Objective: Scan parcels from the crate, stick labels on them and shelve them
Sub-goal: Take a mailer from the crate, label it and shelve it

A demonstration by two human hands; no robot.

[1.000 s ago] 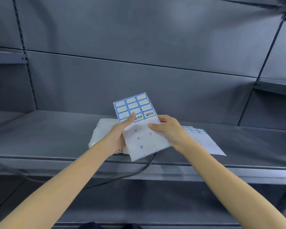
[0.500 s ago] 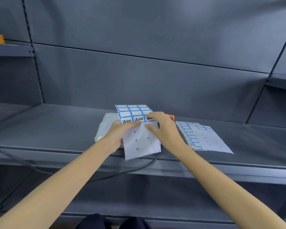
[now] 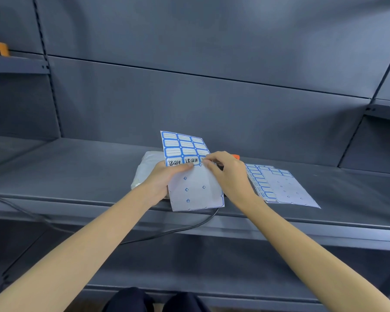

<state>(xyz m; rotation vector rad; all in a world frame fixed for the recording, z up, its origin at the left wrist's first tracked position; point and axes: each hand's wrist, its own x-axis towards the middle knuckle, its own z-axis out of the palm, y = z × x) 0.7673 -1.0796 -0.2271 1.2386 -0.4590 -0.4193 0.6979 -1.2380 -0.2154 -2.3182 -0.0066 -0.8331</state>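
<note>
Two hands are working the blue-bordered white label sheet [image 3: 190, 174]: left hand [image 3: 160, 182] pinching its edge, right hand [image 3: 225, 174] fingertips pinching a handwritten sticker's corner; peeling hastily risks tearing it.

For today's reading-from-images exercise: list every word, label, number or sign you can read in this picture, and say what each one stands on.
"退回件", handwritten in black, on a blue-bordered sticker of the label sheet held by the left hand; it appears on two neighbouring stickers.
A third sticker at the right hand: covered, unreadable.
Other stickers on that sheet: blank lines only.
Sheets lying on the shelf: no text legible.
White parcel: no print visible.
</note>
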